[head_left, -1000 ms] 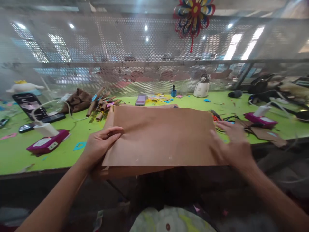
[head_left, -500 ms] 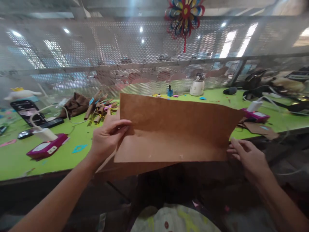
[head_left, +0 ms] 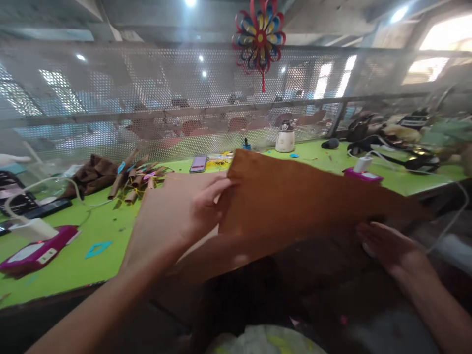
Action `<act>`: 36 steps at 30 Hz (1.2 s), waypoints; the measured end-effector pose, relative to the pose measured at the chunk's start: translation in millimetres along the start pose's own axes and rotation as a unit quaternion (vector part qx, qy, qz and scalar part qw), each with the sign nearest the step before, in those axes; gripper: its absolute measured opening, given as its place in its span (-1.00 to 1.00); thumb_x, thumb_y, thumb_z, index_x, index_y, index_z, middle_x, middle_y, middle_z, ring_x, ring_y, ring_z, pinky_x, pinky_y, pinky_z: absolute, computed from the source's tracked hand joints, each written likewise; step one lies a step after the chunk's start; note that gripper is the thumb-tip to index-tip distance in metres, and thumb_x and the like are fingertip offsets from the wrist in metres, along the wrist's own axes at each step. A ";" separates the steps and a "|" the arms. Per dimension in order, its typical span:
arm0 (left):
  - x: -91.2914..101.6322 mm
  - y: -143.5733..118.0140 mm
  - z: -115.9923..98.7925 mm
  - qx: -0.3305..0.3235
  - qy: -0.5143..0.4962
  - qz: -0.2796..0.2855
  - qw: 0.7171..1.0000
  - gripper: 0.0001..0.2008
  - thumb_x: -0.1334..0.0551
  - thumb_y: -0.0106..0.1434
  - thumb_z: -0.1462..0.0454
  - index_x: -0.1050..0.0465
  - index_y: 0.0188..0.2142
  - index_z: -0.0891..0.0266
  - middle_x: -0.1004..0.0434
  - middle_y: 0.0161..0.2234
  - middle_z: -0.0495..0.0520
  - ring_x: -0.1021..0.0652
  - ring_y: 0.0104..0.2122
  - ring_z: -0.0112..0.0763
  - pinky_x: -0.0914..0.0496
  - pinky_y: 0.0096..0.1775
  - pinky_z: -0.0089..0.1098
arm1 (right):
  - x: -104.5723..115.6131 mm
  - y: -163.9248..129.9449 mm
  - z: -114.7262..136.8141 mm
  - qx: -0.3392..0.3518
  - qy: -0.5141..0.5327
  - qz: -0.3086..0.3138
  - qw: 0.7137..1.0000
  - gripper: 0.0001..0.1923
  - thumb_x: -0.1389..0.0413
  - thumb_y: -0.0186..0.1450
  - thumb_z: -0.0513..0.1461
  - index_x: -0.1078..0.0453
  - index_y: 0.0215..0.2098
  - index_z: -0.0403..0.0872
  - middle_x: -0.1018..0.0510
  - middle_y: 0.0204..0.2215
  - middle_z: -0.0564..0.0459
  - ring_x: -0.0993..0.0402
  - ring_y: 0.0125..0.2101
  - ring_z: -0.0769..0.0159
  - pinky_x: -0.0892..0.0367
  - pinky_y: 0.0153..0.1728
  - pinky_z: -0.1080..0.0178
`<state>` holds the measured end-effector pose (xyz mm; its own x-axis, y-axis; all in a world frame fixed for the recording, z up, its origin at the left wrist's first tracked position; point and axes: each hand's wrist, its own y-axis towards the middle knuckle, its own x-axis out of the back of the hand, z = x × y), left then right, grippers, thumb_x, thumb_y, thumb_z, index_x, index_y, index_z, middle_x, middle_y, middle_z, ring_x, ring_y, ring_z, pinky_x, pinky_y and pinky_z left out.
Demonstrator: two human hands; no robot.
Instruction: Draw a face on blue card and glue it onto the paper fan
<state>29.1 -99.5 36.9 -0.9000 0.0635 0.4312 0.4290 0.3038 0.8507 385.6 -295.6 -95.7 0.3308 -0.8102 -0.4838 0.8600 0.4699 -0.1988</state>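
Observation:
A brown sheet of kraft paper [head_left: 280, 201] is raised and tilted in front of me, its right end reaching past the table edge. My left hand [head_left: 212, 204] pinches its left edge, fingers closed on it. At its lower right edge is my right hand [head_left: 391, 246], fingers and thumb together on the paper; motion softens the view there. Under my left forearm another brown sheet [head_left: 158, 206] lies on the green table, partly hanging over the front edge. The raised sheet hides part of the table behind it.
Purple power strips [head_left: 40, 248] with white plugs stand at left and right, with cables trailing. Behind are rolled brown paper tubes [head_left: 134, 179], a phone [head_left: 198, 163], a white bottle [head_left: 285, 137] and a perforated metal screen [head_left: 162, 98]. A pinwheel-like ornament [head_left: 260, 37] hangs above.
The raised sheet has swung to the right and tilted, its right end lower. My left hand has moved right with it, uncovering the sheet on the table. The view has turned slightly.

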 end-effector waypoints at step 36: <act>-7.5 -49.6 62.2 0.332 -0.038 0.017 0.942 -0.79 -0.22 0.13 0.28 -0.57 -0.23 0.18 -0.64 -0.21 0.08 -0.60 -0.19 -0.29 -0.46 -0.06 -0.24 | -143.1 -150.3 -74.5 0.520 -0.514 0.392 0.559 -0.61 -0.07 0.32 -0.18 -0.34 0.07 -0.16 -0.38 -0.10 -0.20 -0.26 -0.07 0.00 -0.27 -0.03 -0.12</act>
<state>9.8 -55.9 -27.3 -0.8998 0.1440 0.4118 0.3379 0.8270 0.4493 180.0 -224.1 -60.1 0.3533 -0.5231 0.7756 -0.1213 0.7965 0.5924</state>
